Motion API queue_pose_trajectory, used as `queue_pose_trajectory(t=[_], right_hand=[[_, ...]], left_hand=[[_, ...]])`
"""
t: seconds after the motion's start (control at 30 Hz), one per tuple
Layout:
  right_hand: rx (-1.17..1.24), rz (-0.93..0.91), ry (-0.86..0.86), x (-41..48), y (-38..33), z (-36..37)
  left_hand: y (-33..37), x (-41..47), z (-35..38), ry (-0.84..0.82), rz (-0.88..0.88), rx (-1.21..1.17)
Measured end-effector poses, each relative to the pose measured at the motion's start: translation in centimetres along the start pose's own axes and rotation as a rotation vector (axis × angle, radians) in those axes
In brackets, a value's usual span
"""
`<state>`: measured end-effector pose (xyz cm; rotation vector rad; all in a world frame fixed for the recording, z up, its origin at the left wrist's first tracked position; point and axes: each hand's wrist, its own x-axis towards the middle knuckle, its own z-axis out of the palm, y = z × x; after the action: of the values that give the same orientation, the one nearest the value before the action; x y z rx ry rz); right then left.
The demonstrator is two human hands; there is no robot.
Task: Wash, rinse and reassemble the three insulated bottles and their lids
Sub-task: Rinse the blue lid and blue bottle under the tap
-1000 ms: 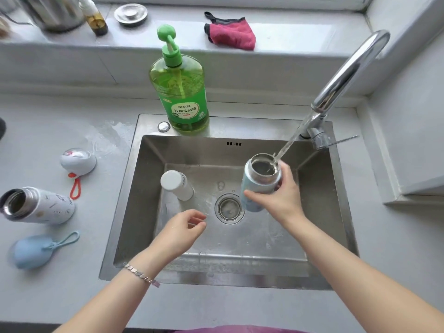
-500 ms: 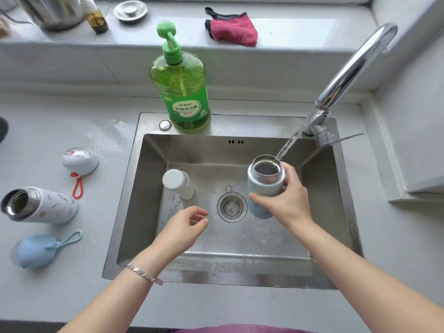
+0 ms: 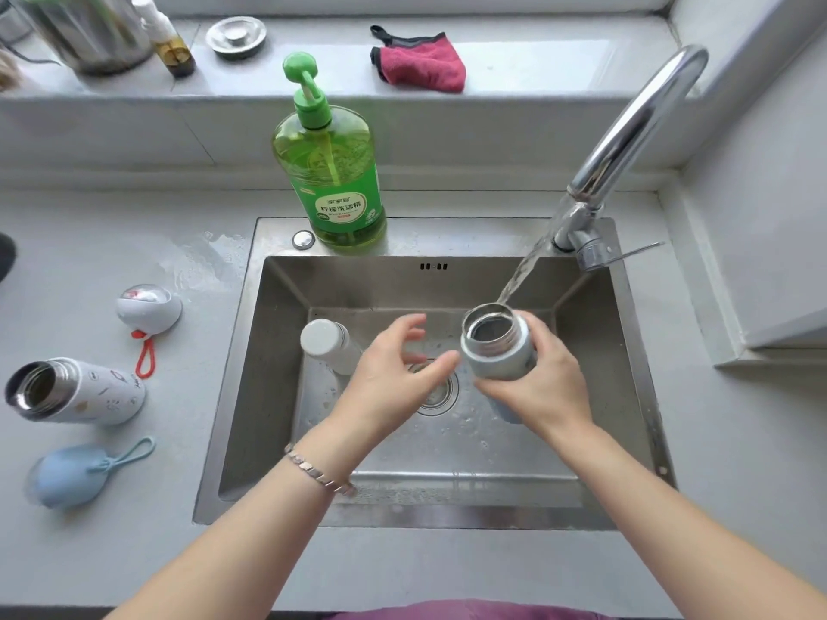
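**Blue bottle held under the running tap**

The blue bottle (image 3: 496, 358) is gripped round its body by the right hand (image 3: 541, 387), fingers and thumb wrapped about it, over the right half of the sink (image 3: 237, 396). It is held nearly upright. Its long axis runs from the open mouth at the top down towards the sink floor, with the base tipped slightly towards the person. Water from the tap (image 3: 626, 140) is caught at the far right edge of the mouth.

The left hand (image 3: 394, 373) is held just left of the bottle and apart from it, empty, with fingers loosely spread and the thumb pointed at it. The bottle's bare left side is faced by this free hand. A second hold, or a palm laid over the mouth for a shake, is therefore judged the likely next step of the rinse.

Behind the left hand a capped white bottle (image 3: 326, 342) is stood in the sink. On the counter (image 3: 67, 261) to the left, a patterned white bottle (image 3: 85, 393) is laid on its side between a white lid (image 3: 150, 306) with a red loop and a blue lid (image 3: 67, 474).

On the sink's back rim a green soap bottle (image 3: 331, 172) is set. Its label can be read as "柠檬洗洁精"; the smaller line above seems to be a brand name but is too small to be made out.
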<state>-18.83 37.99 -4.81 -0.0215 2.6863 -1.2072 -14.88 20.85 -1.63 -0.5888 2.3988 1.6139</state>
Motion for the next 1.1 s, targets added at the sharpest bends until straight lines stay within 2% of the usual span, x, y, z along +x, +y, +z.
queue_pose_trajectory(t=[0.13,0.23,0.3,0.4,0.47,0.5,0.57,0.67,0.7,0.83,0.87,1.0,1.1], right_hand=[[-0.145,-0.145,-0.023,-1.9,-0.9,-0.2],[-0.128,-0.138,-0.135,-2.7,-0.4,-1.6],[0.062,0.017,-0.216,-3.3,1.1,-3.2],[0.566,0.330,-0.209,-4.7,2.0,-4.9],[0.850,0.437,-0.148,-5.0,2.1,-4.8],[0.898,0.440,-0.090,-5.0,1.7,-4.5],[0.886,0.404,-0.013,-5.1,0.4,-3.2],[0.855,0.324,-0.013,-5.3,-1.7,-0.9],[0.861,0.328,0.009,-5.2,-2.0,-0.9],[0.915,0.418,0.204,-3.9,-0.2,-4.2],[0.911,0.420,0.217,-3.9,0.0,-4.4],[0.873,0.342,0.151,-5.0,-1.2,-1.4],[0.777,0.281,0.159,-3.9,-1.2,-3.0]], left_hand=[[2.8,0.9,3.0,-0.147,0.056,0.175],[2.7,0.3,3.8,-0.141,0.059,0.044],[1.7,-0.5,3.6,-0.147,-0.032,-0.199],[1.1,-1.6,3.2,-0.148,-0.181,-0.526],[0.9,-2.4,3.6,-0.201,-0.208,-0.613],[1.0,-2.7,3.8,-0.206,-0.210,-0.612],[0.8,-2.7,3.2,-0.100,-0.218,-0.603],[-0.2,-1.6,1.6,0.168,-0.272,-0.649],[0.0,-1.6,1.8,0.183,-0.278,-0.626],[1.6,-2.7,5.6,-0.024,-0.206,-0.433],[1.8,-2.6,5.8,-0.028,-0.201,-0.426],[0.5,-1.7,3.6,0.160,-0.243,-0.567],[-0.9,-2.4,4.1,-0.018,-0.240,-0.448]])
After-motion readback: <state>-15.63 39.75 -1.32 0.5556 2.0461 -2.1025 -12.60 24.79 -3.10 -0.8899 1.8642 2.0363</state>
